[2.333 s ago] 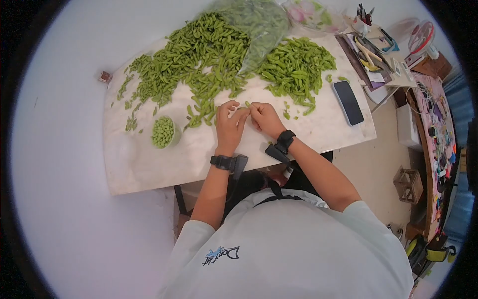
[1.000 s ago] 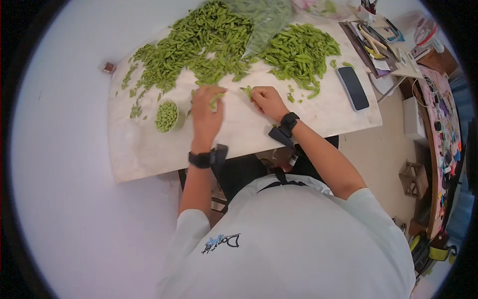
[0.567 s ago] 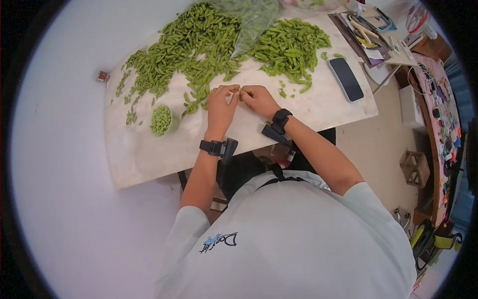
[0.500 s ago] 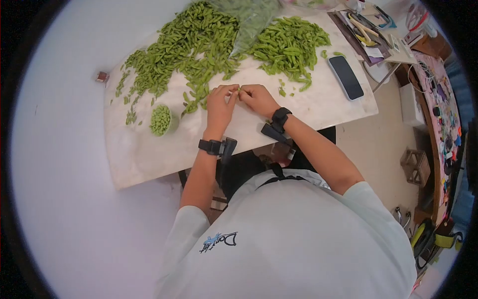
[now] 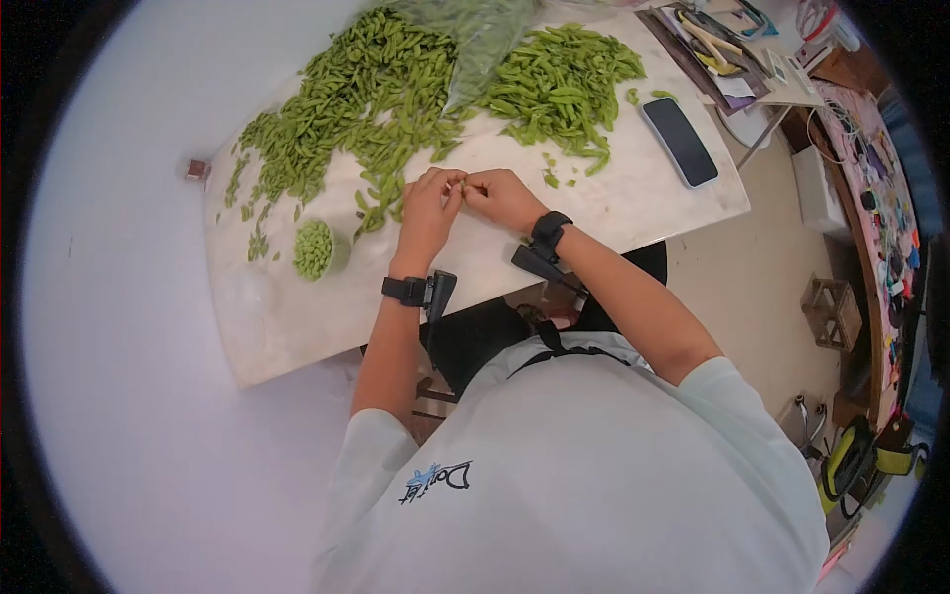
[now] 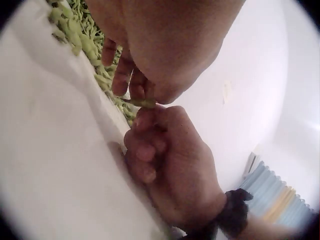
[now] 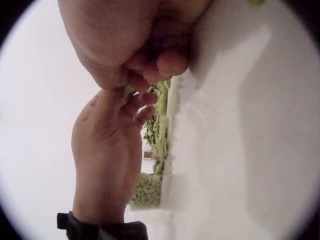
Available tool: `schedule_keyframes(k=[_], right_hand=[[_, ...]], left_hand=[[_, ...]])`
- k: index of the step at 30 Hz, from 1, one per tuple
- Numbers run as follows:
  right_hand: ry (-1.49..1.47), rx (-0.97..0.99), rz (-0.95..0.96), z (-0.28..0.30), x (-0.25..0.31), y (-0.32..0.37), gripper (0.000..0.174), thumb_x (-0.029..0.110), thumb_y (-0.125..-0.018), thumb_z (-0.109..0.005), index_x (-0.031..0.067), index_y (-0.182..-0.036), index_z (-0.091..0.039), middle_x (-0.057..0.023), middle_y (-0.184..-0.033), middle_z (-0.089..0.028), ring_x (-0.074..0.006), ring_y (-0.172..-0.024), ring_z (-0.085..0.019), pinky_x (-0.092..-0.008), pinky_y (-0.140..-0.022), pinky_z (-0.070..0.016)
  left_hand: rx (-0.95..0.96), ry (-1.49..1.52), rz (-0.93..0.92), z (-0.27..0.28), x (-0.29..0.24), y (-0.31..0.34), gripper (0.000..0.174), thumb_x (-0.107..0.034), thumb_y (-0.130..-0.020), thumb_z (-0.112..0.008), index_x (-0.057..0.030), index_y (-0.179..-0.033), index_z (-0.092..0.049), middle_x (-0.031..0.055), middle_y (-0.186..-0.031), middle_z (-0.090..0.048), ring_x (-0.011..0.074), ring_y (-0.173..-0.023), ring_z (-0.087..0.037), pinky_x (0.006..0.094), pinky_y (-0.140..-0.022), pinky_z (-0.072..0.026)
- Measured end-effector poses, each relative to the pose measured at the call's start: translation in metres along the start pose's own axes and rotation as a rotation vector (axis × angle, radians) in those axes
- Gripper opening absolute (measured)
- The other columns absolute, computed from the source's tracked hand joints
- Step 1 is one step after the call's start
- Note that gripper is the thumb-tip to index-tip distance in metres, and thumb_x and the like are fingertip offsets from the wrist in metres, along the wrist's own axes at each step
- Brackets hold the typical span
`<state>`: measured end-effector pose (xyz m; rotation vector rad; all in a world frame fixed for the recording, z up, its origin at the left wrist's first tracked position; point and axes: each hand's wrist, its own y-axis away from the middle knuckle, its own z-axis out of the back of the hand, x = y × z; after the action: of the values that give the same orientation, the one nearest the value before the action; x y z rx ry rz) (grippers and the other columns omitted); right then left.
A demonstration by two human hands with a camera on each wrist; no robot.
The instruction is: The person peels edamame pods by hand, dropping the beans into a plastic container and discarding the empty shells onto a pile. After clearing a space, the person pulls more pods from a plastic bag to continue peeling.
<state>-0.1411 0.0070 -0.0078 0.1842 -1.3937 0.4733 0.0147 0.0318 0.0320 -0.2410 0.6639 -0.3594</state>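
Note:
The left hand and right hand meet above the table, fingertips almost touching. Between them the left wrist view shows a green pod, pinched by the left thumb and fingers, its other end at the right hand. In the right wrist view a bit of green pod shows between the fingertips of both hands. The right hand's fingers are curled in at that pod. Left of the hands stands a clear cup of shelled beans. A large pile of pods lies beyond.
A second pod pile lies at the back right, beside a clear plastic bag. Small green scraps lie below it. A phone rests near the right edge. Tools sit on a side surface at the upper right.
About a second ago the left hand was apart from the right, near the cup, with green in it; it has moved right to meet the right hand. The head view has shifted slightly.

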Motion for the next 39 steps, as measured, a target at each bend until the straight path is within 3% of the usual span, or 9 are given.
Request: schedule_keyframes(k=[8,17,20,23,26,28,30,33,39], right_hand=[[0.066,0.009,0.053,0.000,-0.010,-0.003,0.031,0.022,-0.084,-0.055,-0.0016,-0.068,-0.043,-0.0074,-0.055,-0.033,-0.0122,-0.053,-0.029,-0.0318,-0.048,-0.0323],[0.094,0.018,0.073,0.000,-0.005,-0.002,0.028,0.020,-0.082,-0.054,-0.0021,-0.067,-0.046,-0.0106,-0.055,-0.034,-0.0146,-0.052,-0.031,-0.0332,-0.049,-0.0341],[0.089,0.020,0.017,0.002,0.000,-0.001,0.024,0.017,-0.082,-0.053,-0.0030,-0.070,-0.047,-0.0122,-0.056,-0.036,-0.0158,-0.053,-0.031,-0.0329,-0.050,-0.0350],[0.057,0.013,-0.029,0.000,0.003,0.000,0.023,0.016,-0.082,-0.052,-0.0037,-0.072,-0.047,-0.0137,-0.057,-0.038,-0.0171,-0.053,-0.032,-0.0329,-0.051,-0.0358],[0.074,-0.001,-0.001,0.000,-0.001,-0.002,0.022,0.016,-0.083,-0.052,-0.0041,-0.074,-0.049,-0.0150,-0.058,-0.040,-0.0176,-0.054,-0.034,-0.0334,-0.053,-0.0367],[0.056,0.000,-0.029,0.000,0.001,-0.001,0.023,0.017,-0.084,-0.053,-0.0042,-0.075,-0.050,-0.0152,-0.058,-0.042,-0.0178,-0.053,-0.036,-0.0338,-0.053,-0.0371],[0.040,0.004,-0.052,0.001,0.001,-0.001,0.023,0.017,-0.084,-0.053,-0.0043,-0.075,-0.051,-0.0150,-0.059,-0.043,-0.0180,-0.053,-0.037,-0.0340,-0.054,-0.0376],[0.023,0.008,-0.064,0.001,0.001,-0.001,0.024,0.017,-0.085,-0.053,-0.0041,-0.075,-0.052,-0.0136,-0.058,-0.045,-0.0171,-0.053,-0.039,-0.0333,-0.054,-0.0380],[-0.157,0.016,-0.181,0.006,0.006,0.001,0.024,0.018,-0.088,-0.050,-0.0017,-0.075,-0.055,-0.0056,-0.055,-0.049,-0.0114,-0.048,-0.042,-0.0275,-0.048,-0.0373]], left_hand=[[-0.020,0.302,0.252,-0.014,0.007,0.003,0.015,-0.006,-0.089,-0.051,0.0006,-0.100,-0.058,0.0131,-0.083,-0.060,0.0217,-0.068,-0.054,0.0318,-0.064,-0.0441],[-0.163,0.463,0.281,-0.018,0.029,0.004,0.018,-0.011,-0.091,-0.042,0.0005,-0.082,-0.052,0.0075,-0.071,-0.051,0.0149,-0.062,-0.046,0.0279,-0.060,-0.0380],[-0.256,0.566,0.149,-0.003,0.029,0.007,0.015,-0.010,-0.089,-0.044,-0.0002,-0.079,-0.049,0.0065,-0.069,-0.048,0.0133,-0.064,-0.045,0.0267,-0.061,-0.0375],[-0.358,0.572,0.246,0.028,0.007,0.019,0.017,-0.011,-0.090,-0.044,-0.0008,-0.077,-0.048,0.0048,-0.069,-0.048,0.0120,-0.065,-0.045,0.0257,-0.062,-0.0370],[-0.442,0.408,0.290,0.070,0.026,0.034,0.018,-0.011,-0.091,-0.045,-0.0015,-0.078,-0.052,0.0031,-0.071,-0.048,0.0112,-0.067,-0.045,0.0248,-0.063,-0.0378],[-0.458,-0.055,0.231,0.102,0.058,0.051,0.014,-0.013,-0.092,-0.050,-0.0024,-0.085,-0.056,0.0028,-0.072,-0.051,0.0107,-0.069,-0.047,0.0248,-0.064,-0.0392],[-0.577,0.138,0.385,0.134,0.043,0.057,0.010,-0.013,-0.089,-0.056,-0.0037,-0.090,-0.060,0.0039,-0.075,-0.056,0.0121,-0.069,-0.050,0.0261,-0.063,-0.0417],[-0.476,-0.221,0.478,0.164,0.071,0.070,0.012,-0.015,-0.088,-0.060,-0.0048,-0.092,-0.064,0.0048,-0.076,-0.059,0.0133,-0.067,-0.051,0.0274,-0.063,-0.0436],[-0.309,-0.377,0.505,0.165,0.087,0.080,0.016,-0.014,-0.083,-0.063,-0.0061,-0.096,-0.067,0.0073,-0.080,-0.064,0.0176,-0.067,-0.056,0.0300,-0.064,-0.0456]])
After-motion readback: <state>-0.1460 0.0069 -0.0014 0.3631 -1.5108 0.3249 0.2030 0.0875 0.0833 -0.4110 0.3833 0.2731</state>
